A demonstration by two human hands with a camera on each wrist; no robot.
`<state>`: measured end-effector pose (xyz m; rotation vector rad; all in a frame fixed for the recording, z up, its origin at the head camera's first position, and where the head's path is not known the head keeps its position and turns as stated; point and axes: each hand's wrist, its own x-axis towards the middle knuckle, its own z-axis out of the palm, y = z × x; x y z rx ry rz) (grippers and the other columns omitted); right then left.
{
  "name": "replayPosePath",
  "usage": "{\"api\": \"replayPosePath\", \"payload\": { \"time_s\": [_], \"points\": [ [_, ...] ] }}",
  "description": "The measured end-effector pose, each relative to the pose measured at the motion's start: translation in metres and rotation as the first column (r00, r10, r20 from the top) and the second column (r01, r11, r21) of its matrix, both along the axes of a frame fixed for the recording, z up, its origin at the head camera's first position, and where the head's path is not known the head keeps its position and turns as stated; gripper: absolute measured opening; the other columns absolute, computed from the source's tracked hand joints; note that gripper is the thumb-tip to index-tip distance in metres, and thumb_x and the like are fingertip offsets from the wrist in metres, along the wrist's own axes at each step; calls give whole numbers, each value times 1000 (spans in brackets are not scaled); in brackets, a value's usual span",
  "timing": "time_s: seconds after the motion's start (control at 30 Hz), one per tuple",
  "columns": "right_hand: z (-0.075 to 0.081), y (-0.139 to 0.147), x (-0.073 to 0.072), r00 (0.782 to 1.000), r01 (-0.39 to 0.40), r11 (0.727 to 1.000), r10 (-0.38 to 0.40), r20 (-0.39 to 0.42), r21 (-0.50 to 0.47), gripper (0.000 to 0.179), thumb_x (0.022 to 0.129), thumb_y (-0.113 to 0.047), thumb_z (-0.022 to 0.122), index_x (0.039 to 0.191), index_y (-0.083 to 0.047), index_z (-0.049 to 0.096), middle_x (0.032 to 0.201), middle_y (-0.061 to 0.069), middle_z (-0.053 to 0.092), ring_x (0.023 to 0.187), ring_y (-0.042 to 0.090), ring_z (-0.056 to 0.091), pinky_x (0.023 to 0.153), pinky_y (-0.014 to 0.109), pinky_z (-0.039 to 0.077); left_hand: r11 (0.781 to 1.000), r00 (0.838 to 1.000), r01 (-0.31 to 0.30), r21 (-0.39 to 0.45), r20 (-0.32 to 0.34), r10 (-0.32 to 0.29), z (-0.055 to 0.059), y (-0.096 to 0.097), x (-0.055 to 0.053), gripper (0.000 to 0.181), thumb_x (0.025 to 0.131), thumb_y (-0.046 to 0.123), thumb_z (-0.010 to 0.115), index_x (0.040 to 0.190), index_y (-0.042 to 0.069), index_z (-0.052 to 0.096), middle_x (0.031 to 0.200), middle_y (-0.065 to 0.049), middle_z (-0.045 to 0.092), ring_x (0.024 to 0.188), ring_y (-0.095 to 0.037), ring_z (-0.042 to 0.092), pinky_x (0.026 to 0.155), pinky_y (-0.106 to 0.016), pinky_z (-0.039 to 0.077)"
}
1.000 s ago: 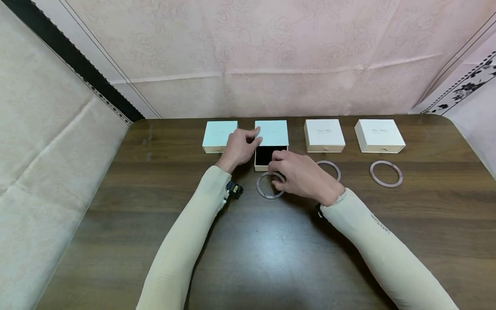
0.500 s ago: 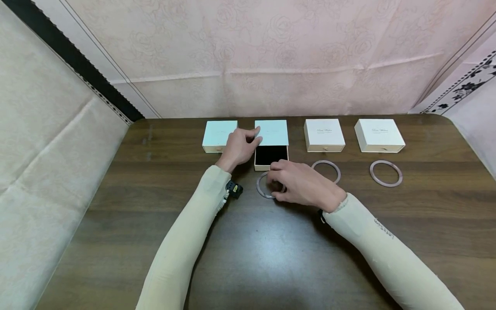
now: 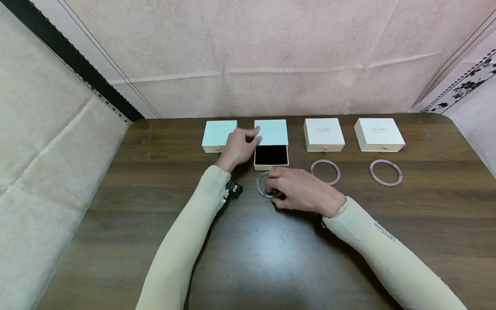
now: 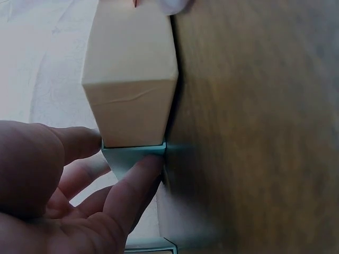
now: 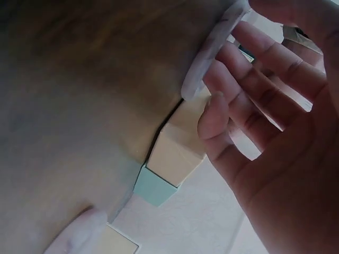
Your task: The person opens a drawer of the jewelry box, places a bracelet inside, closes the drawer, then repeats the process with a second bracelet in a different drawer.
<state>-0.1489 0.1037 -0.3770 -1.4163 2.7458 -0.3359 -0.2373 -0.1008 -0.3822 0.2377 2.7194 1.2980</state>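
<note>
My left hand (image 3: 240,148) holds the left side of a light blue jewellery box (image 3: 273,132). The box's cream drawer (image 3: 271,168) is pulled out toward me, showing a black lining. In the left wrist view, fingertips (image 4: 153,161) sit against the blue sleeve (image 4: 132,159) where the drawer (image 4: 132,111) comes out. Just in front of the drawer, a pale lilac bangle (image 3: 258,187) lies on the table. My right hand (image 3: 300,189) grips this bangle (image 5: 209,55) at its right side, partly hiding it; in the right wrist view, fingers lie along its far edge.
Another light blue box (image 3: 220,134) stands shut to the left. Two white boxes, a nearer one (image 3: 324,134) and one farther right (image 3: 379,134), stand in the same row. Before them lie two more bangles, one (image 3: 336,172) beside my right hand, one (image 3: 386,184) farther right.
My right hand has moved from the drawer's front corner toward me, down onto the bangle, uncovering more of the black lining and the neighbouring bangle. The left hand has stayed still.
</note>
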Motion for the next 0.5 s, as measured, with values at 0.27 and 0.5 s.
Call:
{"api": "replayPosePath", "payload": {
  "time_s": [0.27, 0.5],
  "points": [
    [-1, -1, 1, 1000, -14, 1000, 14, 11, 3, 18, 81, -8, 73, 79, -23, 64, 87, -8, 53, 79, 4, 49, 66, 23, 46, 1000, 1000, 3, 7, 5, -3, 1, 0, 0, 41, 106, 28, 57, 147, 22, 55, 113, -10, 72, 47, -15, 31, 58, -30, 36],
    [-2, -2, 2, 999, -12, 1000, 12, 31, -13, 21, 79, -4, 71, 76, -23, 62, 84, -10, 53, 78, 5, 50, 65, 23, 46, 1000, 1000, 0, 3, 2, 0, 0, 0, 0, 41, 106, 28, 57, 147, 22, 55, 132, -5, 69, 51, -17, 35, 61, -30, 37]
  ]
}}
